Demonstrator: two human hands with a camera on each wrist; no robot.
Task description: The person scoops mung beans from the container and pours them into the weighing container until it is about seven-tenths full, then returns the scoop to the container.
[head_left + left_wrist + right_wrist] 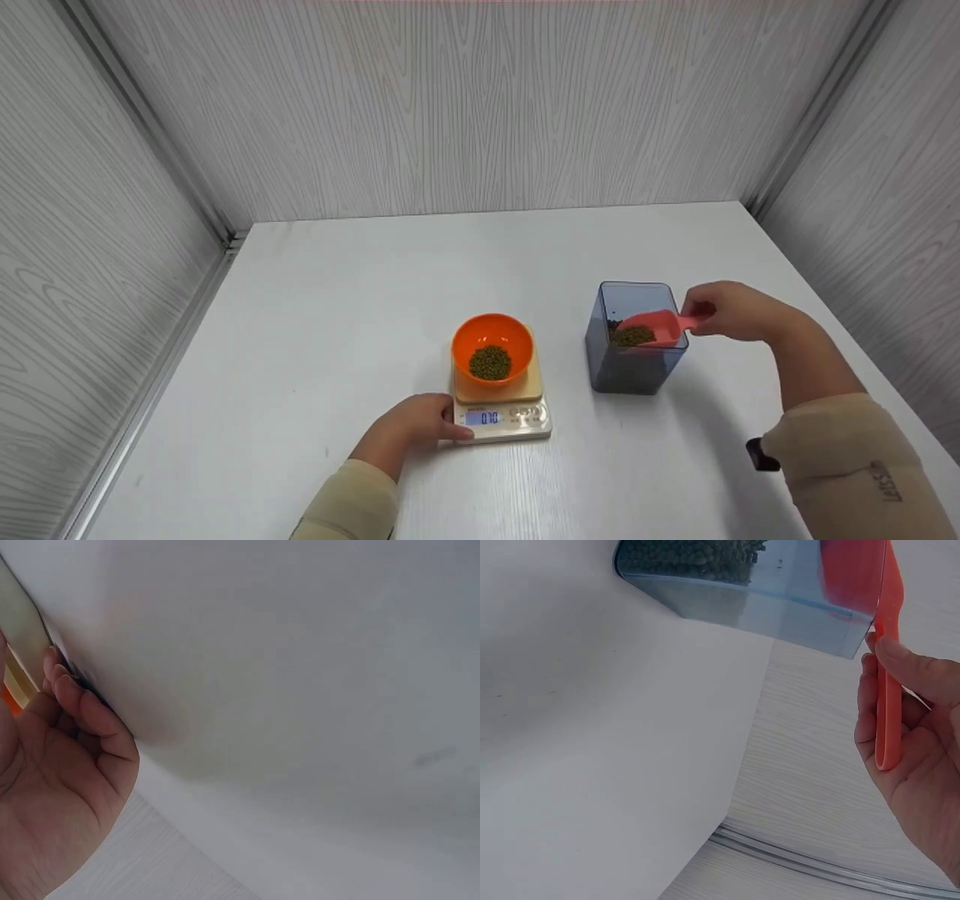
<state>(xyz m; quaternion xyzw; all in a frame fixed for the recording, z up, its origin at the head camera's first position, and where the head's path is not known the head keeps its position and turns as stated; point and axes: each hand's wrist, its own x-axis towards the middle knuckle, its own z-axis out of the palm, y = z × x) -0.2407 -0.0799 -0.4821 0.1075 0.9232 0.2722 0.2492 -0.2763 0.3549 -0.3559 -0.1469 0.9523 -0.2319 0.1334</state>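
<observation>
Holding coral-red plastic scoop (664, 324) by the handle in right hand (731, 309), narrow pinch, thumb against fingers. Loaded with green-brown beans (634, 336), likely mung, and dipped in the mouth of the blue-tinted clear tub (634, 375), handle out over the right rim. Running roughly left-right on its long axis, tip left, handle end toward the hand. Key relation: from right hand to orange bowl (517, 334), leftward past the tub, with tub's left wall in between; by judgement, calls for rim clearance before any shift left. Set, bowl-wise, on the cream platform of digital kitchen scale (517, 429), left of tub and apart from it, with a small heap of similar beans on the bowl's floor. Nearer to bowl: left hand (415, 421), gripping scale at front-left edge, fingers curled against the side. Nearer to tub: right hand. On the display (482, 417), looks like 0.70, unit too small to read. Can't make out button labels. On right sleeve (840, 442), dark lettering, not legible with certainty. No readable brand on tub, scoop or bowl.
</observation>
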